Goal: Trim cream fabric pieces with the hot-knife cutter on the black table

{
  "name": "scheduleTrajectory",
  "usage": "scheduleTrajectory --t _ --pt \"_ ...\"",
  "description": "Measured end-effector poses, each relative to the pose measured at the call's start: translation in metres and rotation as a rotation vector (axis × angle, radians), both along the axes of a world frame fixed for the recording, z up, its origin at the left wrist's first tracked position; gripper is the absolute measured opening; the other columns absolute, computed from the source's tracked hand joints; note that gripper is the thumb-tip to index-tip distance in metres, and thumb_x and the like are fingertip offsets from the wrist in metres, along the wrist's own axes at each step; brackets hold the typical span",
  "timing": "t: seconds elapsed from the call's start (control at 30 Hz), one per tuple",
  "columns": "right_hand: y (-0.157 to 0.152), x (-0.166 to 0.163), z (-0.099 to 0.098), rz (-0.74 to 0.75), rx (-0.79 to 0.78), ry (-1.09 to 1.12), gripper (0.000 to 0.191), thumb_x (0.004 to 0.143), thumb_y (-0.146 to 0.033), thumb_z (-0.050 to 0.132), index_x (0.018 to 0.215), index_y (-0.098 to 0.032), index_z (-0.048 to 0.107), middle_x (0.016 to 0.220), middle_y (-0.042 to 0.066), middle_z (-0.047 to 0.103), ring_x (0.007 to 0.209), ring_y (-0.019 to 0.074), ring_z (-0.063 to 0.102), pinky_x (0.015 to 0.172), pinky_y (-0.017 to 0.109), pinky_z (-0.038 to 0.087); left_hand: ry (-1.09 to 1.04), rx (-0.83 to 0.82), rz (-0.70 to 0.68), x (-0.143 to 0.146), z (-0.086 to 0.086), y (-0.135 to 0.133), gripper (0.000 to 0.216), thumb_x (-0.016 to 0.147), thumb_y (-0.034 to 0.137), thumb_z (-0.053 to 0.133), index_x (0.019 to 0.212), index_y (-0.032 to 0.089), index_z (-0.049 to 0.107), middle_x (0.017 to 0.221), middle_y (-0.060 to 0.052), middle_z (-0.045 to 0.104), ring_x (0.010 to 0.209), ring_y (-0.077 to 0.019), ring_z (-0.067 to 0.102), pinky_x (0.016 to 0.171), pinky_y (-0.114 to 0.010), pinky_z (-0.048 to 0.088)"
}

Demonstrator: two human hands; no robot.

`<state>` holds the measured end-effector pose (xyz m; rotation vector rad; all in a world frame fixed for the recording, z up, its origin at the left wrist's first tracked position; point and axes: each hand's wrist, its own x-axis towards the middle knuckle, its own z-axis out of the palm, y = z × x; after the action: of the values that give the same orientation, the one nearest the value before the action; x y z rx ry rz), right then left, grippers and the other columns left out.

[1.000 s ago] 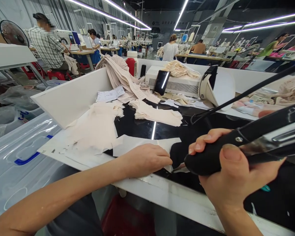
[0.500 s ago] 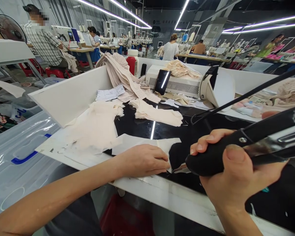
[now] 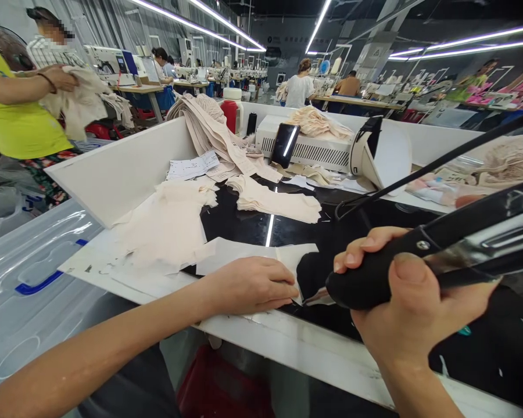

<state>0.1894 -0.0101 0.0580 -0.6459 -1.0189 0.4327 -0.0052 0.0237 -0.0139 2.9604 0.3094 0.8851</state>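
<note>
Cloth ran left-right, nearer the left hand, half-curled on it, couldn't tell if pinching; right hand gripped the tool

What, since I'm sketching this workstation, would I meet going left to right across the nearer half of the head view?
Blue handle → left hand → metal tip → right hand.
</note>
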Motion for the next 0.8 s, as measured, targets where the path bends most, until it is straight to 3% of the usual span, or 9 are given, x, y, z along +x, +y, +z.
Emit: scheduleTrajectory --t 0.8 --pt "0.0039 -0.0004 -0.0016 0.025 -0.01 0.036 0.046 0.079 -0.022 0.086 0.113 -0.034 0.058 0.078 -0.011 0.075 0.049 0.0156 0.065 0.043 0.026 0.057 -0.008 -0.002 0.011 0.0001 0.0018 -0.0028 0.03 0.124 0.024 0.052 0.118 0.015 0.081 0.116 -0.01 0.085 0.111 -0.0211 0.081 0.105 -0.032 0.064"
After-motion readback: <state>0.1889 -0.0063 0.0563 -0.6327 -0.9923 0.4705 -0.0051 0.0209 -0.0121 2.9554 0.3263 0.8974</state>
